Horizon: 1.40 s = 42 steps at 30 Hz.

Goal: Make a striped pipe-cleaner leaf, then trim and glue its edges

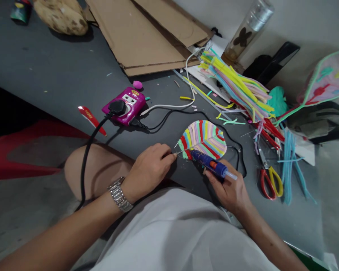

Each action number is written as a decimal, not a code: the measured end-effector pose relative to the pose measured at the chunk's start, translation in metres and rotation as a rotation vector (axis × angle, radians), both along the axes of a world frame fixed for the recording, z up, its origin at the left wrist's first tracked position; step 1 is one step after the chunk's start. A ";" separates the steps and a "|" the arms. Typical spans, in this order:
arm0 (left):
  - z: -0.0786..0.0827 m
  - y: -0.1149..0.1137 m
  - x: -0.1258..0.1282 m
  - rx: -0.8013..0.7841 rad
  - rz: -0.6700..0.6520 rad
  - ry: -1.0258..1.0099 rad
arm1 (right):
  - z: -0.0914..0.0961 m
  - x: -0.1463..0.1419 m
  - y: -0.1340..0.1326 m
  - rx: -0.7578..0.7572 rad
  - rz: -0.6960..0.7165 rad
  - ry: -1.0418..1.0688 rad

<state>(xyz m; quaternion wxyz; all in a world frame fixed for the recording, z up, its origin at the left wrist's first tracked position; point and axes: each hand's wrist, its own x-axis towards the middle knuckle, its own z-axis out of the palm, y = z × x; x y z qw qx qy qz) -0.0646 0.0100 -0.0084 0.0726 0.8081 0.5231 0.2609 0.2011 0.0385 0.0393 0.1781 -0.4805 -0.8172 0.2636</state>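
Note:
A leaf shape of striped pipe cleaners (205, 137) lies near the table's front edge, banded in red, yellow, pink, blue and green. My left hand (151, 169), with a metal watch on its wrist, pinches the thin wire stem at the leaf's left tip. In my right hand (231, 188) is a blue hot glue gun (207, 162) with an orange part and a clear glue stick jutting from its back. Its nozzle points at the lower left part of the leaf, close to the red and green strips. Whether it touches them I cannot tell.
A purple power strip (127, 105) with a black plug sits left of the leaf, beside a red cutter (92, 120). Cables run behind the leaf. Scissors (269, 177), blue pipe cleaners (289, 165) and a pipe-cleaner bundle (237, 82) lie right. Cardboard (147, 37) is at the back.

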 end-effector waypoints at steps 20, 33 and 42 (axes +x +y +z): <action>-0.002 0.002 0.000 0.022 0.009 -0.045 | 0.000 -0.003 0.001 0.021 0.037 0.010; -0.002 0.002 0.000 0.003 0.002 -0.058 | 0.001 -0.003 0.001 0.015 0.014 0.004; -0.002 0.003 0.000 0.005 0.003 -0.054 | 0.003 -0.002 0.000 -0.012 0.001 -0.001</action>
